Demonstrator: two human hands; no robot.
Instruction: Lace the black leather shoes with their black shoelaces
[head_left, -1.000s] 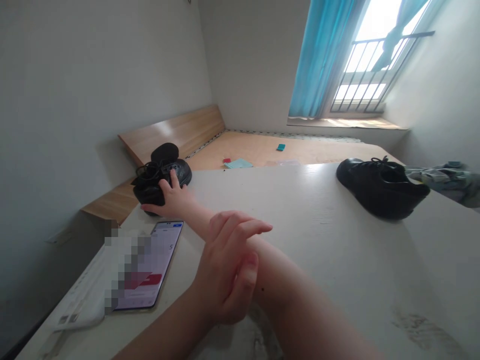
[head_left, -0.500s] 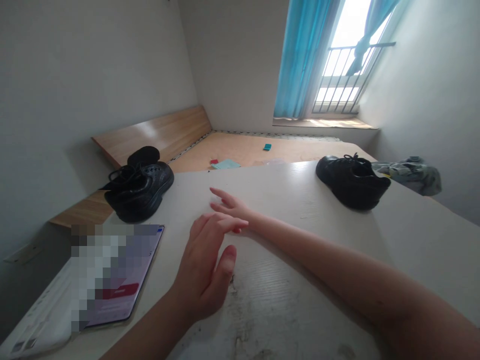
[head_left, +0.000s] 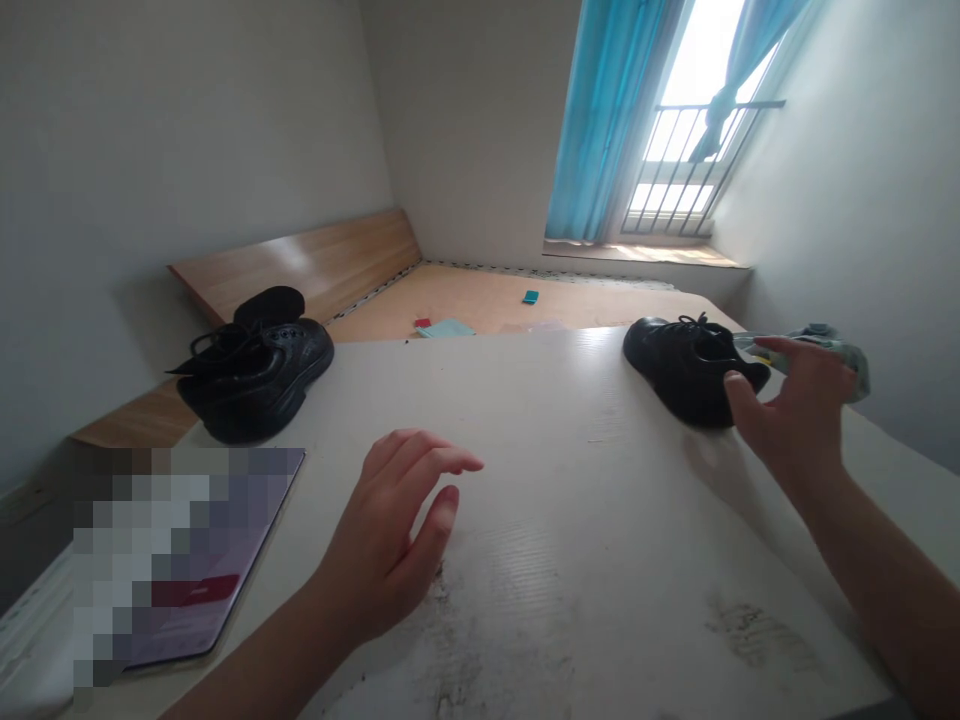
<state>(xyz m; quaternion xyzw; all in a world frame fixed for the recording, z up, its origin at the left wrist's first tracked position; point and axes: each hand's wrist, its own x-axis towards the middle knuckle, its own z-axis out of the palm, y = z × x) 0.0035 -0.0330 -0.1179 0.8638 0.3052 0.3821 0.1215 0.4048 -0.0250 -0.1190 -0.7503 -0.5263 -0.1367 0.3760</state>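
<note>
On the white table (head_left: pixel 525 400), a black lace-up shoe (head_left: pixel 667 370) stands at the right, its toe pointing left. My right hand (head_left: pixel 795 405) is at the heel end of this shoe, thumb and fingers apart; whether the thumb touches it I cannot tell. My left hand (head_left: pixel 409 515) is over the middle of the table with fingers slightly bent and apart, holding nothing. Another black shoe (head_left: pixel 255 385) is at the left edge, with a black rounded piece (head_left: pixel 274 303) sticking up behind it.
A tablet-like device (head_left: pixel 240 560), partly pixelated, lies at the front left. Behind the table is a tan surface (head_left: pixel 480 290) with a small teal item (head_left: pixel 531 297) and pale green cloth (head_left: pixel 446 328). Crumpled fabric (head_left: pixel 859 365) lies beyond the right shoe.
My right hand has swung from the middle of the table to the right shoe. My left hand has stayed nearly in place. The view has shifted slightly.
</note>
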